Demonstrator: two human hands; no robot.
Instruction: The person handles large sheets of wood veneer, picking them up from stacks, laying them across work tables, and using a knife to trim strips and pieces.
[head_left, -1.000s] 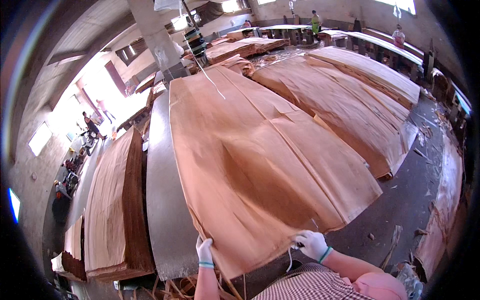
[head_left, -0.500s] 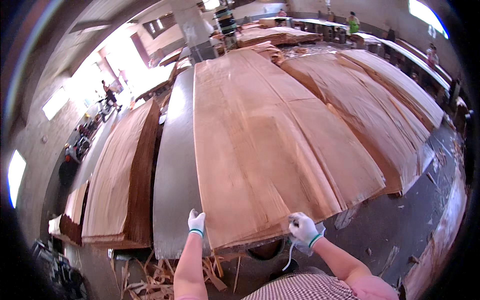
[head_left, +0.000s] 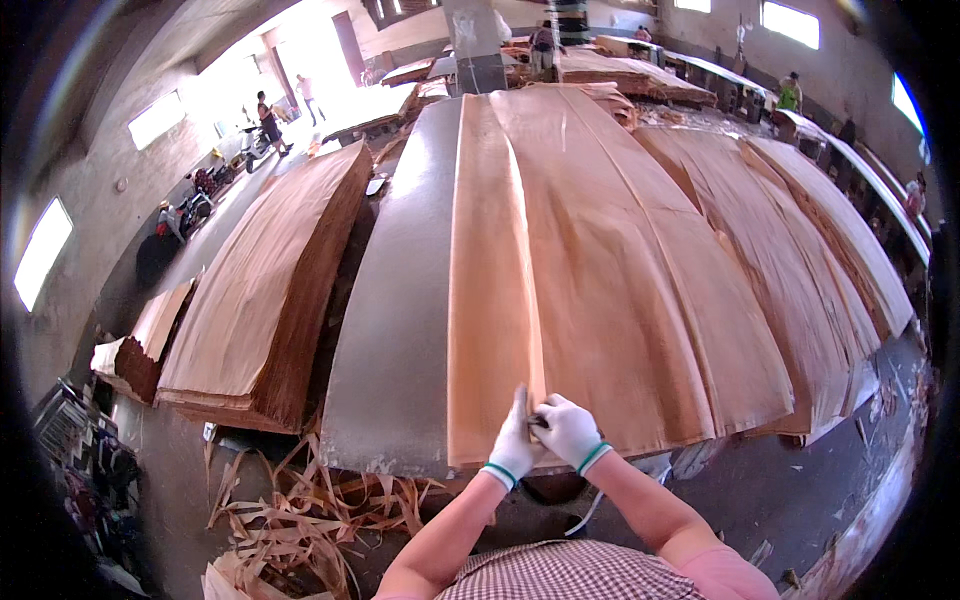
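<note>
Gloves cover both our hands: our left hand [head_left: 514, 446] and right hand [head_left: 567, 430] meet, pinching the near edge of the long thin brown wood sheet [head_left: 590, 270]. It lies on the grey metal table [head_left: 400, 330]. Farther left, a tall stack of wood sheets [head_left: 270, 290].

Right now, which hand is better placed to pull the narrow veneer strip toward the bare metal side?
Probably the left hand. It lies on the near end of the narrow strip, on the side of the bare metal table. The right hand is beside it, at the seam with the wide sheet.
</note>
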